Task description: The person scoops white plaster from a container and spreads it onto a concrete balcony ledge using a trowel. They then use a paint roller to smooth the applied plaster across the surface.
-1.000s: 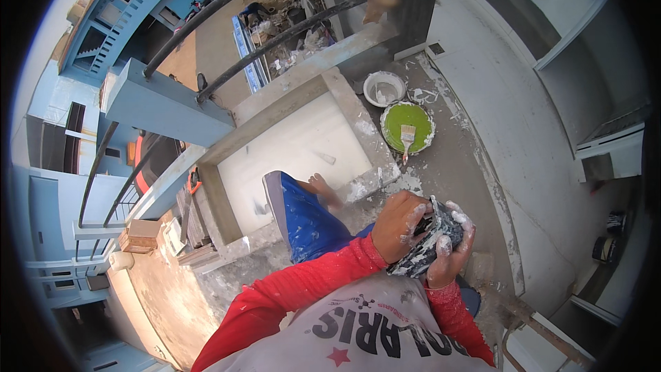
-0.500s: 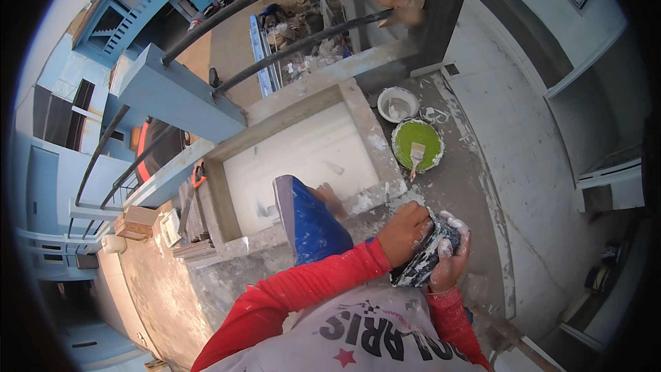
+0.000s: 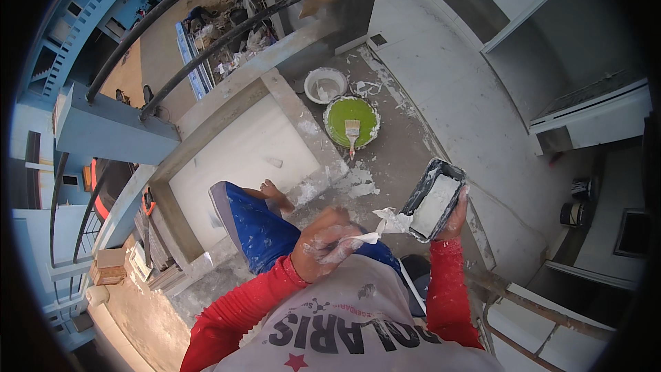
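My right hand [image 3: 454, 217] grips the outer side of a black rectangular tub [image 3: 415, 201], its rim smeared with white. White paste [image 3: 435, 205] lies inside it, and the opening faces up toward me. A ragged white clump [image 3: 394, 221] hangs at the tub's near left edge. In front of my chest, my left hand [image 3: 323, 244] is closed on a thin white-smeared strip [image 3: 370, 238] that points at the clump. Whether the strip touches the clump is hard to tell. Both hands carry white smears.
A green round lid or bucket top [image 3: 351, 116] with a paintbrush [image 3: 352, 134] on it stands ahead, beside a white bowl [image 3: 325, 86]. To the left is a concrete-rimmed recess [image 3: 241, 145] with a pale surface. A railing [image 3: 227, 52] runs beyond it. White scraps litter the floor.
The tub has turned from side-on to opening upward and moved up and away from my body. My left hand has left its side and drawn back leftward with the strip. The whole view has shifted.
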Tool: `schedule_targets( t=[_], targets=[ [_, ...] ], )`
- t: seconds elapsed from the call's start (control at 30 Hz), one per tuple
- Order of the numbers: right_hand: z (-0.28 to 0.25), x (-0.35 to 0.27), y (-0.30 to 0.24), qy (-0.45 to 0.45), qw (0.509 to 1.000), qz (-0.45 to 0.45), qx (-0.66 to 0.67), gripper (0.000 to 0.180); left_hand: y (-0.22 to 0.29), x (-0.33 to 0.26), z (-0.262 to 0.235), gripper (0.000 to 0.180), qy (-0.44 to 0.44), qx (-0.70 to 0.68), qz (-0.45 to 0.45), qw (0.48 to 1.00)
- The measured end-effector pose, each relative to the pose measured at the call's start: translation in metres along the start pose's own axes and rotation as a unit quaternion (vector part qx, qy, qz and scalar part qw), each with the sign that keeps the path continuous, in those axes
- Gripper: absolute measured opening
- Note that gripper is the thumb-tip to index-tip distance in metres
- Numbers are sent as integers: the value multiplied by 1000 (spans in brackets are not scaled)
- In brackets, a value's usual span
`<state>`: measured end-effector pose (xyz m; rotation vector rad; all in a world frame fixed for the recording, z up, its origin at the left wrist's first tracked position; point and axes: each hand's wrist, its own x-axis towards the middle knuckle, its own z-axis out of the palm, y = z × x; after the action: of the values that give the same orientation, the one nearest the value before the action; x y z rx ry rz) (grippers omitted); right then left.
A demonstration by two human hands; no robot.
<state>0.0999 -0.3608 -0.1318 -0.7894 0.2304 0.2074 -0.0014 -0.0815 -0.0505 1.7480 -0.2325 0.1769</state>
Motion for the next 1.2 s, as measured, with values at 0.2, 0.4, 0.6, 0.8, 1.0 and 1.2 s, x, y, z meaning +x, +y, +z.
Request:
schedule_targets(
  t=[0.2,0.4,0.6,0.8,1.0,1.2],
  targets=[
    [-23,-1,-14,21,999,-36,-6,59,20,16,2,13,47,-82,0,995],
    [-23,-13,-33,-73,995,-69,-17,79,-20,34,39,20,-66,9,-21,998],
    [-21,-18,-37,-77,990,-109,-51,85,-27,39,78,30,-52,113,5,992],
    [9,-26,-38,-47,976,-170,-125,82,-8,53,86,31,-65,228,149,960],
    [29,-32,-25,-28,902,-300,-311,82,-7,59,99,25,-41,251,52,966],
    [64,-44,-5,-54,848,-380,-366,87,-22,58,86,24,-53,94,-2,994]
  ],
)
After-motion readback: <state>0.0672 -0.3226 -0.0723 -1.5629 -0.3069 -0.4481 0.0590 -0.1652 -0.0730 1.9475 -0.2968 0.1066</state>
